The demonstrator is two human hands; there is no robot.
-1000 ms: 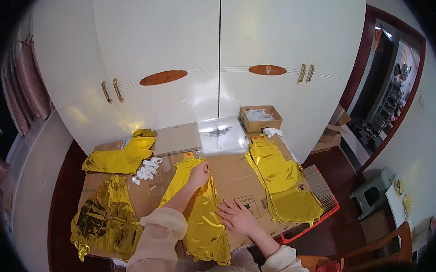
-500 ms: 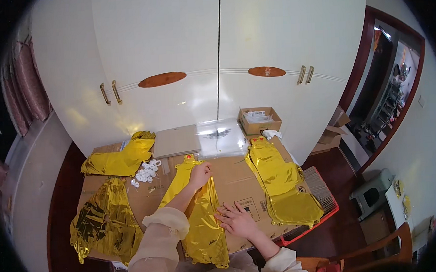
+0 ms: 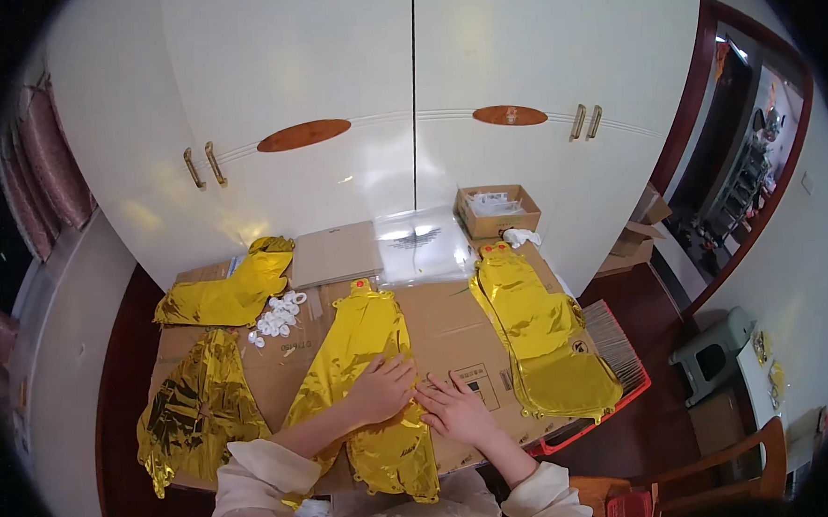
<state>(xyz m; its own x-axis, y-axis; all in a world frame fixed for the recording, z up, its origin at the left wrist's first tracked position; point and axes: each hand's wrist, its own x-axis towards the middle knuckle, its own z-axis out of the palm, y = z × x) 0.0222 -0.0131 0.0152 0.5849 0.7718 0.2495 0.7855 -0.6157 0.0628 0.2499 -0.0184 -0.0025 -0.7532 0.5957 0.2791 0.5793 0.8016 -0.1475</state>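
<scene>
Left hand (image 3: pixel 382 389) has come down from near the far end of the middle gold foil piece (image 3: pixel 371 331) to its right edge, just beside the right hand (image 3: pixel 458 412), which has barely budged. Looks like that changed the foil too: its upper right edge was bunched under the fist, and now that part lies spread out and uncovered. My read is that the smoothing has worked toward the near half.

Left hand is palm down with fingers fairly close together; can't tell whether it's pinching foil. Right hand is spread wide and flat on the cardboard (image 3: pixel 441 332), fingertips at the foil's edge, not gripping anything.

Foil's in the middle of the table, on that cardboard, long axis running near to far. Narrow end with the red-dotted tab (image 3: pixel 360 287) points away toward the cabinet (image 3: pixel 310 67); the broader end comes toward the person, partly hidden by the left forearm.
</scene>
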